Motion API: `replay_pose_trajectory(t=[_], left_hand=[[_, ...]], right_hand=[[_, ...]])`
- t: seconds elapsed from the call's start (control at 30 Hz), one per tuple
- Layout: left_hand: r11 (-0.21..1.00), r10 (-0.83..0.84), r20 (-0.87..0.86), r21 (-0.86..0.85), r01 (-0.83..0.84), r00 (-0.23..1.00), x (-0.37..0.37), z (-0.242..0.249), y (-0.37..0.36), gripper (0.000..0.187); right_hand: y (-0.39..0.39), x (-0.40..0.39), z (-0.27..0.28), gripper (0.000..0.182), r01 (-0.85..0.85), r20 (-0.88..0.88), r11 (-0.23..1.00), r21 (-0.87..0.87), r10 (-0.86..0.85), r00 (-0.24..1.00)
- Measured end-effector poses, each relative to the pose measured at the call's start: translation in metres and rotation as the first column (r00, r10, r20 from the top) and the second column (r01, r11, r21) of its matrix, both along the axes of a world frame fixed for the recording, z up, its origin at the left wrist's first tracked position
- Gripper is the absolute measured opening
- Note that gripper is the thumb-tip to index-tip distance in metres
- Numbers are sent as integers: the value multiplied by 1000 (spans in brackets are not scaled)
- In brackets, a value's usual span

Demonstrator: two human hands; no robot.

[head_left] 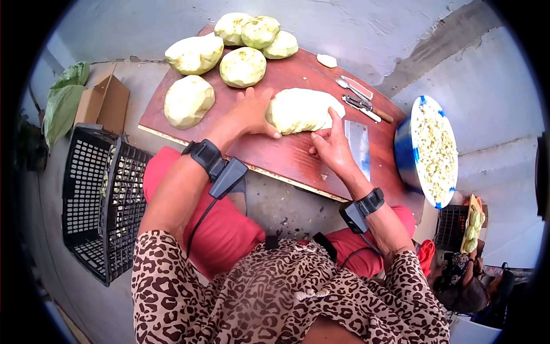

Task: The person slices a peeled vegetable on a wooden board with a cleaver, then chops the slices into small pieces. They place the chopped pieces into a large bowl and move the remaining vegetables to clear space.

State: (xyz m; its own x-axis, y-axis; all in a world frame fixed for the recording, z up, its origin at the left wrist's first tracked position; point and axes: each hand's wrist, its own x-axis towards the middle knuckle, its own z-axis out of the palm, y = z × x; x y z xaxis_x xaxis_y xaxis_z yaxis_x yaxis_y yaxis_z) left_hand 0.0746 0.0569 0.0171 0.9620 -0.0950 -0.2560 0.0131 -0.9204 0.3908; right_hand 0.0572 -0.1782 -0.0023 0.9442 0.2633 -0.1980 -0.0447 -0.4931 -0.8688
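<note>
The left hand [255, 113], spread wide, flanks the sliced vegetable [301, 109] on the tabletop [281, 153] at nine o'clock; the right hand [334, 146], partly open, sits at four o'clock.

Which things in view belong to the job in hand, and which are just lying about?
Likely part of the job:
pale green, oblong peeled vegetable between the left hand and right hand
six rounded, pale green peeled vegetables
rectangular metal blade
dark red table
round blue-and-white tub of chopped pieces

Probably just lying about:
brown cardboard box
green plastic sack
shiny metal spoon (unheld)
</note>
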Motion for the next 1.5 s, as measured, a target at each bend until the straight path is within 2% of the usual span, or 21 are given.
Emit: replay_pose_trajectory(t=[0.03,0.13,0.23,0.33,0.53,0.77,0.97,1.07,1.2,1.37,1.5], left_hand=[[1000,-3,20,3,3,1000,0,-3,-4,120],[1000,-7,66,11,6,998,0,-13,-12,124],[1000,22,35,12,-22,999,-1,-9,-22,120],[999,40,48,-25,-39,998,-2,-10,-27,122],[995,19,22,-95,-17,1000,-9,-12,-24,112],[982,18,45,-188,-9,999,-16,-15,-19,109],[955,159,123,-270,-121,980,-25,-30,-30,105],[929,191,44,-331,-166,981,-32,-20,-27,99],[928,228,80,-318,-192,970,-42,-10,-14,92],[939,269,211,-273,-207,940,-47,-10,12,85],[929,269,194,-312,-200,943,-45,-12,26,87]], right_hand=[[1,2,3,82,23,22,998,-62,-22,1000],[-7,18,-25,78,56,254,973,-223,3,967],[-6,27,-39,72,50,315,989,-136,-5,949],[2,30,-33,66,84,225,996,-27,-76,972],[3,33,-8,40,-13,-167,996,86,27,986],[18,23,-3,45,96,-246,976,196,-46,968],[33,5,4,49,200,-394,895,398,-30,919],[33,1,-8,46,172,-399,846,504,51,916],[45,-4,-13,42,192,-425,801,567,84,901],[73,-3,-19,49,136,-407,736,663,203,891],[80,-2,-14,53,108,-393,768,631,197,898]])
